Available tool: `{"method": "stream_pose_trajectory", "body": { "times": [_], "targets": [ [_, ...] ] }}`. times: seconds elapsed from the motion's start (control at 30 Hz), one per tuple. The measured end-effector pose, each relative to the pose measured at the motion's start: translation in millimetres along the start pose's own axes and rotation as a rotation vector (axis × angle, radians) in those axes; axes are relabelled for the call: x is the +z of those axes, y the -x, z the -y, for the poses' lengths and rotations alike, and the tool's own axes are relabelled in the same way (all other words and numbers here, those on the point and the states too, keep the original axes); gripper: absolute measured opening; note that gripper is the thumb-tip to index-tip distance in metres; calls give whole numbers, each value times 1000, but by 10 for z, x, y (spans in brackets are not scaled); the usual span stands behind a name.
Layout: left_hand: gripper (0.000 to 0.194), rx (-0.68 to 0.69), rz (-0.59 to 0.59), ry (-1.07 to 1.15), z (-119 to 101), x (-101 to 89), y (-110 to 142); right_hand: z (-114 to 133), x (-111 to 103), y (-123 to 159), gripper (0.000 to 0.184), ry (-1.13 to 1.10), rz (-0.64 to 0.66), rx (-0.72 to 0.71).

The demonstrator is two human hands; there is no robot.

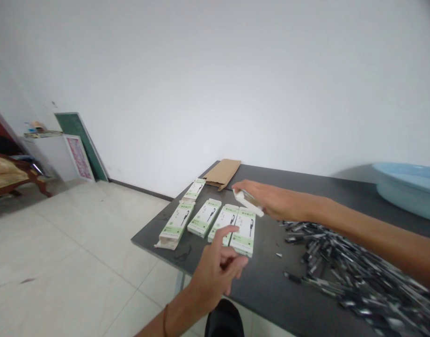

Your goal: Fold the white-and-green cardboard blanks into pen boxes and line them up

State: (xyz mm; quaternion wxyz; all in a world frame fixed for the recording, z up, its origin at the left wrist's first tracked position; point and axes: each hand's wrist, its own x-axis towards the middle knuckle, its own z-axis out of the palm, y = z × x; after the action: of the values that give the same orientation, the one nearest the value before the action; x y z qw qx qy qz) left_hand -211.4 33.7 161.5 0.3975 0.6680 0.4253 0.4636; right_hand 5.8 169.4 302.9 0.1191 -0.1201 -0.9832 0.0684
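My right hand (262,199) is closed around a small white carton (248,202), tilted above the far end of the row, its end flaps loose. My left hand (220,264) hovers by the near ends of the cartons, thumb and forefinger apart and the other fingers curled, with nothing seen in it. Flat on the table lie several green-and-white pen boxes (205,217), each printed with a black pen. The rightmost pen box (243,236) is nearest to my left hand; whether they touch I cannot tell. A large pile of black pens (344,267) spreads at the right.
A brown paper envelope (223,172) lies at the back of the dark table (271,281). A pale blue basin (407,196) stands at the far right. The table's left edge drops to a tiled floor (74,252). A green board (81,145) leans against the wall.
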Motion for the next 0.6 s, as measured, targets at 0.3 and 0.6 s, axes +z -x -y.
{"method": "stream_pose_trajectory", "body": {
  "times": [0.3, 0.6],
  "targets": [
    [21, 865, -200, -827, -846, -279, 207, 1196, -197, 464, 76, -297, 3, 56],
    [16, 1081, -272, -789, -1190, -152, 634, 1578, -120, 863, 107, -535, -266, 86]
  ]
}}
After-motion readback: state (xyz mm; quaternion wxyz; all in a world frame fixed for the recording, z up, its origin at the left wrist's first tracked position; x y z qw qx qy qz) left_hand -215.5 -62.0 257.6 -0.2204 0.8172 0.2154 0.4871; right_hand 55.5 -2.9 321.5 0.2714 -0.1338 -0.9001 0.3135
